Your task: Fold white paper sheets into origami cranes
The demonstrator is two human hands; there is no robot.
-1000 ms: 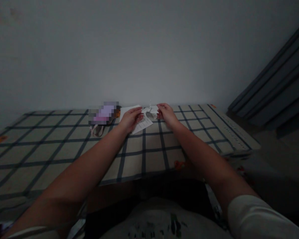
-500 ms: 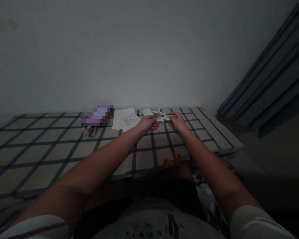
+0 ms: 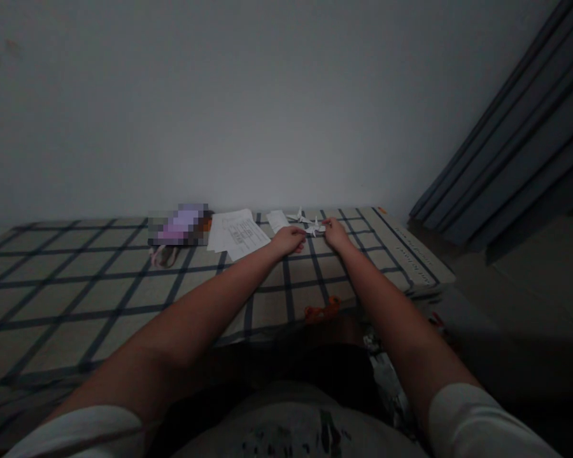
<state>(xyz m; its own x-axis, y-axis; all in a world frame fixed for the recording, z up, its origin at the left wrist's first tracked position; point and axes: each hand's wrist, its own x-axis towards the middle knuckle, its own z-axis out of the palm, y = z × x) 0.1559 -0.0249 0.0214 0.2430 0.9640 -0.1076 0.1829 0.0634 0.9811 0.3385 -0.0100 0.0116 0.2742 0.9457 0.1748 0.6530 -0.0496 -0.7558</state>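
Plain white origami figures [image 3: 316,227] sit right of centre; white sheets [image 3: 243,234] beside them bear dark print. The beige tablecloth [image 3: 124,305] has a dark blue check. A pixelated lilac-and-pink item [image 3: 181,224] lies centre-left; the curtain [image 3: 510,140], upper right, is slate grey.

A pale cloth [image 3: 109,273] has dark lines that make big squares, and letters [image 3: 413,261] on its right side. Near the gray wall [image 3: 286,127] lie white sheets [image 3: 242,236] with print. Left of them is a blurred purple thing [image 3: 184,222]. Something orange [image 3: 332,306] is at the front edge. A dark curtain [image 3: 520,133] hangs on the right.
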